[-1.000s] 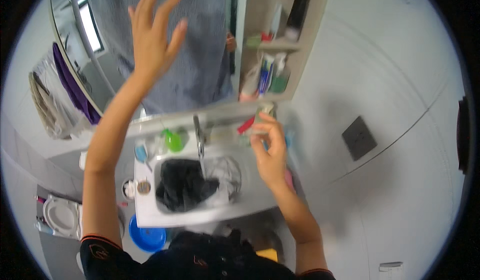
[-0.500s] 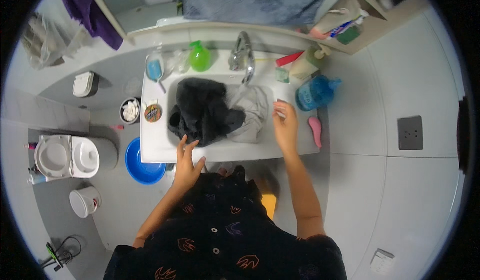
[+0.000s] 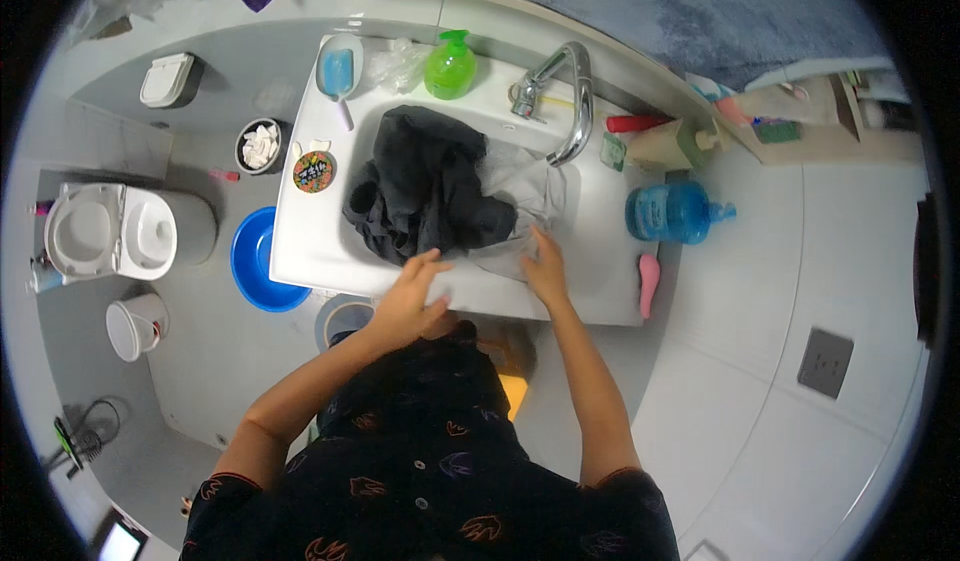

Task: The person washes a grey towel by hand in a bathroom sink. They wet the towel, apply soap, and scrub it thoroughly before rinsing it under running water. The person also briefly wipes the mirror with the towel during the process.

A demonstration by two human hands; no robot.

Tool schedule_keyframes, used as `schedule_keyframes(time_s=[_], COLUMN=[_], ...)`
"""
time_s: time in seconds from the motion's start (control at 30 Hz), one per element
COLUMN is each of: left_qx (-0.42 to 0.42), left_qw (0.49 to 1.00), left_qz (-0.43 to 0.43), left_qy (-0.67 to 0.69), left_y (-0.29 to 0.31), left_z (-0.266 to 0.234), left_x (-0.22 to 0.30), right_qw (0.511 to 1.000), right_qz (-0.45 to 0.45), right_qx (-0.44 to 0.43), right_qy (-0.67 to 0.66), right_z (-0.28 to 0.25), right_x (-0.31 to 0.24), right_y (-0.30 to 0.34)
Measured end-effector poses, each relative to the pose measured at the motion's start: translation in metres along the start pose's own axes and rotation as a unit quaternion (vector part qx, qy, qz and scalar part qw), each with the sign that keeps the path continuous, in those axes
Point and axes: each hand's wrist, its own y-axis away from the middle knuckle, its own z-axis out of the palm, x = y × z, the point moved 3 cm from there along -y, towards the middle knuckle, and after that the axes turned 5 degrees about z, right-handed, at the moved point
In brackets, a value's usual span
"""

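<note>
A bunched dark grey or black garment (image 3: 425, 176) lies in the white sink (image 3: 600, 276), left of a pale grey cloth (image 3: 548, 196) that is partly under it. My left hand (image 3: 408, 296) hovers at the front rim by the dark garment's lower edge, fingers apart and holding nothing. Over the near part of the pale cloth, my right hand (image 3: 545, 273) has its fingers spread and pointing inward; whether they touch it I cannot tell. The chrome faucet (image 3: 582, 111) curves over the pale cloth, and whether water runs is unclear.
Along the counter stand a green pump bottle (image 3: 450, 69), a blue bottle (image 3: 672, 213), a beige pump bottle (image 3: 665, 148), a pink brush-like thing (image 3: 648, 286) and a round patterned tin (image 3: 313, 173). On the floor at left are a blue basin (image 3: 252, 261), a white bucket (image 3: 135, 326) and a toilet (image 3: 150, 226).
My right hand has moved from the sink's right rim leftward over the pale cloth. My left hand has moved slightly right along the front rim. The whole view has tilted and shifted.
</note>
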Motion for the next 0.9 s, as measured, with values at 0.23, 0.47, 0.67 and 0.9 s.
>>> schedule_keyframes(time_s=[0.23, 0.47, 0.67, 0.9], left_qx=[0.006, 0.052, 0.133, 0.142], left_qw=[0.996, 0.981, 0.983, 0.965], left_qz=[-0.076, -0.182, -0.088, -0.195], left_qy=[0.05, 0.049, 0.087, -0.099], left_y=[-0.024, -0.019, -0.082, -0.145], left_z=[0.06, 0.075, 0.096, 0.121], left_x=[0.027, 0.01, -0.004, -0.147], right_qw=[0.951, 0.985, 0.935, 0.94], right_qz=[-0.092, 0.018, -0.11, -0.183], right_qx=[-0.039, 0.158, -0.081, -0.076], right_qy=[0.292, -0.066, 0.327, 0.278], right_z=[0.018, 0.125, 0.045, 0.034], right_x=[-0.019, 0.044, -0.045, -0.005], right_y=[-0.073, -0.141, -0.112, -0.107])
